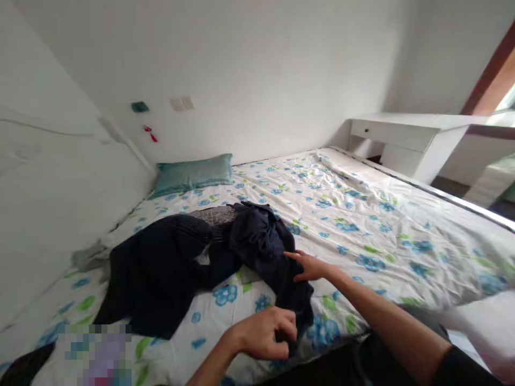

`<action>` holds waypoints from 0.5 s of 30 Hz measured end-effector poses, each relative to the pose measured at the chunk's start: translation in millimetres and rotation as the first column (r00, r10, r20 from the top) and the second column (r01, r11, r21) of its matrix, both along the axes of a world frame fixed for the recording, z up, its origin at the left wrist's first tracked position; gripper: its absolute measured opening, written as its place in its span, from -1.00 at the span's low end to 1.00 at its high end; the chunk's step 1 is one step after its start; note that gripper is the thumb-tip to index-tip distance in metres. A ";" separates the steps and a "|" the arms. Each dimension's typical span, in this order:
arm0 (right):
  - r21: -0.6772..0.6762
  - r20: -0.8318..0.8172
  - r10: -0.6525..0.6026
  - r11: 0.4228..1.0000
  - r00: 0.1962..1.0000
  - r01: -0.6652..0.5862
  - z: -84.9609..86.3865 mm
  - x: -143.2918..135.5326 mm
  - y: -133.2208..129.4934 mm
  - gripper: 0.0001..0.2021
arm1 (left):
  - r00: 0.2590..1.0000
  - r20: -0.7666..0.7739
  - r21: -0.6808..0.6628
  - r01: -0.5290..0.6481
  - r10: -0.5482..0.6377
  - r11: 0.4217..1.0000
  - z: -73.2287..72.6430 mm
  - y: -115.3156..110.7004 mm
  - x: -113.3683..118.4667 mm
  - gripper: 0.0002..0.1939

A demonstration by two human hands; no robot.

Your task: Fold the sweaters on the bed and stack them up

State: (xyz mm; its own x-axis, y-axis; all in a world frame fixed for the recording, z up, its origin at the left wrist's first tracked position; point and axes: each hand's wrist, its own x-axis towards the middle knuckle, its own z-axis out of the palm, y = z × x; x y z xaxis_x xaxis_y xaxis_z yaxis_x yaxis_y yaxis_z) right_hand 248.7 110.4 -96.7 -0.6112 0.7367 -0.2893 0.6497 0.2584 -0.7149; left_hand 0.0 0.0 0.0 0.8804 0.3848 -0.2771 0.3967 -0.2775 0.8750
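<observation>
A crumpled navy garment (261, 236), with what looks like a gathered drawstring, lies on the flowered bed sheet (346, 257). Its narrow lower part, like a leg or sleeve, runs down towards my body. My left hand (267, 332) is curled closed at the bottom end, gripping the dark cloth. Higher up, my right hand (309, 266) rests against the garment's right edge with thumb and fingers apart. To the left spreads a larger dark garment (156, 273) with a ribbed part, touching the navy one. A grey knit piece (215, 215) shows behind them.
A teal pillow (193, 174) lies at the head of the bed by the wall. Grey cloth (90, 256) is bunched at the left edge. A white desk (394, 134) with a drawer stands at the far right. The lower left corner is pixelated.
</observation>
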 end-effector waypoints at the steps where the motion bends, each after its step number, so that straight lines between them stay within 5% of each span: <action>1: 0.006 0.033 -0.048 0.999 0.998 0.048 1.1 -9.4 -2.7 0.11 | 1.000 -0.008 -0.009 0.001 -0.001 1.000 2.6 0.5 5.3 -0.82; 5: 0.062 0.128 -0.209 0.977 0.970 0.202 30.8 -17.9 -1.5 -0.28 | 0.979 0.011 0.094 -0.205 0.205 0.974 26.3 17.0 0.1 -0.52; 7: 0.077 0.157 -0.235 0.971 0.959 0.225 61.8 -4.1 1.0 -0.52 | 0.906 0.086 0.212 -0.424 0.415 0.881 46.4 34.7 -24.8 -0.52; 9: -0.105 0.127 -0.052 0.992 0.991 0.066 90.2 8.0 -5.5 -0.58 | 0.769 0.231 0.266 -0.639 0.596 0.722 64.6 51.8 -55.6 -0.58; 10: -0.277 0.051 0.103 0.957 0.993 -0.085 99.5 10.1 -12.9 -0.57 | 0.686 0.309 0.239 -0.727 0.659 0.644 71.0 58.2 -69.2 -0.60; 11: -0.450 -0.065 0.254 0.856 0.965 -0.256 104.5 9.1 -22.1 -0.55 | 0.604 0.372 0.179 -0.792 0.705 0.584 74.7 62.7 -79.8 -0.61; 13: -0.636 -0.296 0.430 0.578 0.853 -0.511 102.7 0.8 -39.9 -0.51 | 0.477 0.430 0.014 -0.852 0.767 0.523 74.2 66.6 -89.7 -0.63; 14: -0.645 -0.344 0.457 0.519 0.820 -0.560 97.6 -4.0 -45.5 -0.51 | 0.447 0.431 -0.056 -0.854 0.784 0.517 70.6 67.0 -89.2 -0.64; 15: -0.611 -0.331 0.456 0.564 0.826 -0.556 91.0 -7.6 -47.7 -0.54 | 0.444 0.420 -0.096 -0.846 0.792 0.525 65.6 67.1 -86.3 -0.66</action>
State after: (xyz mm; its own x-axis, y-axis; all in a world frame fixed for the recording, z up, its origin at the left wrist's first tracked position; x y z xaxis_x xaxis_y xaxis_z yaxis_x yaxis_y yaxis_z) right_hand 241.1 62.7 -5.7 -0.8879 -0.0623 -0.4559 0.4590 -0.0507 -0.8870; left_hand -86.3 67.1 65.6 0.1469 0.9857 0.0824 0.1518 -0.1048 0.9828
